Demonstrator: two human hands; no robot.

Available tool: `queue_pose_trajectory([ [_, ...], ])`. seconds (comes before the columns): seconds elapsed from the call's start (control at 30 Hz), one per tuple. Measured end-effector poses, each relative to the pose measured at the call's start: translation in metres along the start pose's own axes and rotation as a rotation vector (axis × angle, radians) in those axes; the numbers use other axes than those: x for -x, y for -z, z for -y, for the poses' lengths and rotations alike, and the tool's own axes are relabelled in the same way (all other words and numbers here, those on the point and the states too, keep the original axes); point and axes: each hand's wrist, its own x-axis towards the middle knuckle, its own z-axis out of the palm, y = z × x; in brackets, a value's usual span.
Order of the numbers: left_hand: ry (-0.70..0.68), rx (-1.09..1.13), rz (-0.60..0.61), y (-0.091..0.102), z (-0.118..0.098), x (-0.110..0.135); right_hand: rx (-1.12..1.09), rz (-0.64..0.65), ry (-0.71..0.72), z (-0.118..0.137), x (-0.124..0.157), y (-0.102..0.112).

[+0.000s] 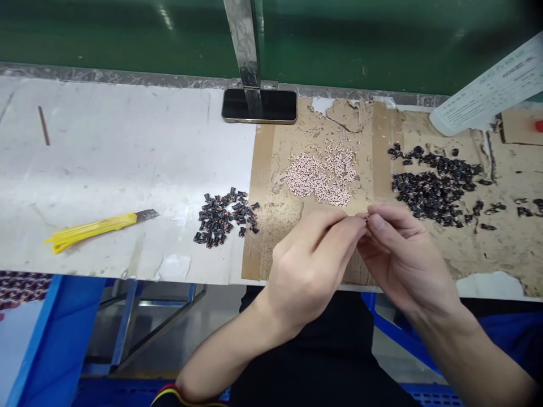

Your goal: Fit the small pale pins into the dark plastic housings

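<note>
My left hand and my right hand meet fingertip to fingertip above the cardboard near the bench's front edge. Pinched in the right fingers is a tiny dark part, mostly hidden. The left fingers are pressed together against it; what they hold, if anything, cannot be made out. Just beyond my hands lies a heap of tiny copper-coloured pieces. Small black parts with copper-coloured bits form a large pile to the right. A smaller pile of similar black parts is on the left.
A phone lies at the back, by a metal post. A yellow-handled blade and a thin brown strip rest on the left. A translucent white bottle-like container leans in at the back right. A blue bin stands below left.
</note>
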Motion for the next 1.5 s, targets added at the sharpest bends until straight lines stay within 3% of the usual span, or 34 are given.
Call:
queue_pose_trajectory([
  [0.13, -0.029, -0.048, 0.008, 0.0, 0.005, 0.0, 0.172, -0.047, 0.183, -0.006, 0.007, 0.002],
  [0.27, 0.054, 0.044, 0.065, 0.003, 0.005, -0.004, 0.294, -0.021, 0.25, -0.005, 0.013, 0.004],
  [0.37, 0.23, 0.223, 0.189, 0.011, 0.003, -0.007, 0.371, 0.031, 0.275, 0.003, 0.012, 0.006],
  [0.5, 0.538, 0.459, 0.443, 0.025, 0.003, -0.016, 0.519, 0.209, 0.342, 0.017, 0.005, 0.014],
  [0.63, 0.737, 0.756, 0.671, 0.035, 0.007, -0.03, 0.713, 0.336, 0.565, 0.026, 0.004, 0.025],
  [0.8, 0.729, 0.782, 0.8, 0.036, 0.013, -0.042, 0.937, 0.35, 0.832, 0.026, 0.005, 0.037],
  [0.97, 0.751, 0.788, 0.826, 0.034, 0.012, -0.044, 0.925, 0.379, 1.016, 0.021, -0.004, 0.038],
  [1.07, 0.752, 0.749, 0.741, 0.034, 0.011, -0.039, 0.824, 0.358, 0.942, 0.017, -0.003, 0.035],
  [1.17, 0.741, 0.664, 0.477, 0.036, 0.014, -0.027, 0.775, 0.266, 0.776, 0.011, 0.007, 0.038],
  [1.3, 0.719, 0.49, 0.136, 0.042, 0.02, -0.007, 1.035, 0.216, 0.699, 0.003, 0.023, 0.043],
  [1.5, 0.711, 0.375, -0.009, 0.046, 0.022, 0.014, 1.218, 0.269, 0.737, -0.003, 0.026, 0.039],
])
